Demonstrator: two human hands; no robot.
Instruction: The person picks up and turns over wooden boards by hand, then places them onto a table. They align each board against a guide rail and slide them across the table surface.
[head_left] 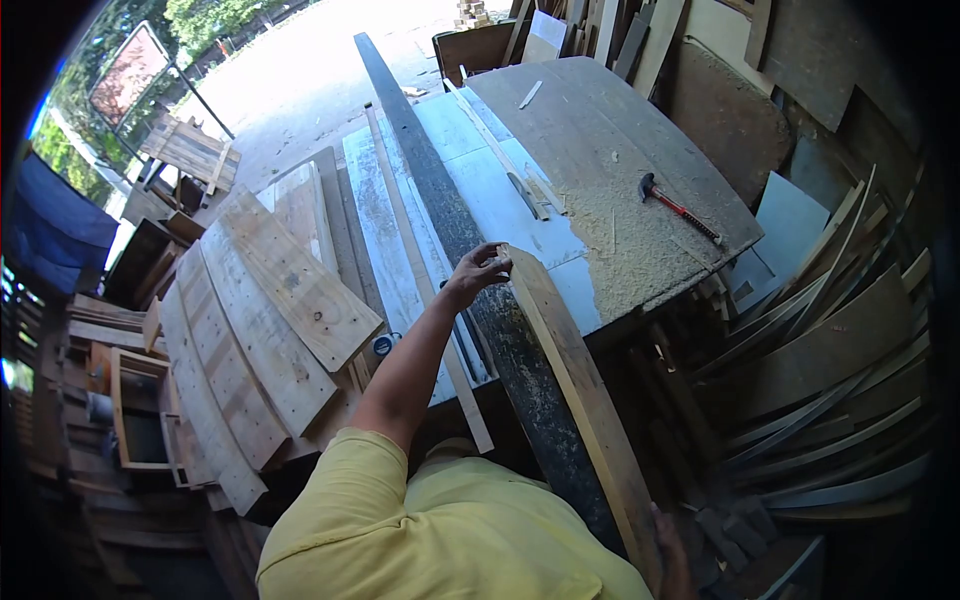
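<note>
A long wooden board runs from the middle of the view down to the lower right, lying along a dark, speckled beam. My left hand pinches the board's far end at its left corner, thumb and fingertips bent around it. Near the bottom edge, my right hand is against the right side of the board's near end. That hand is in shadow and partly cut off, but it seems to grip the board.
A claw hammer lies on the sawdust-strewn tabletop. Thin strips lie beside the beam. Wide planks rest at the left. Curved offcuts are piled at the right, and a wooden frame stands at the far left.
</note>
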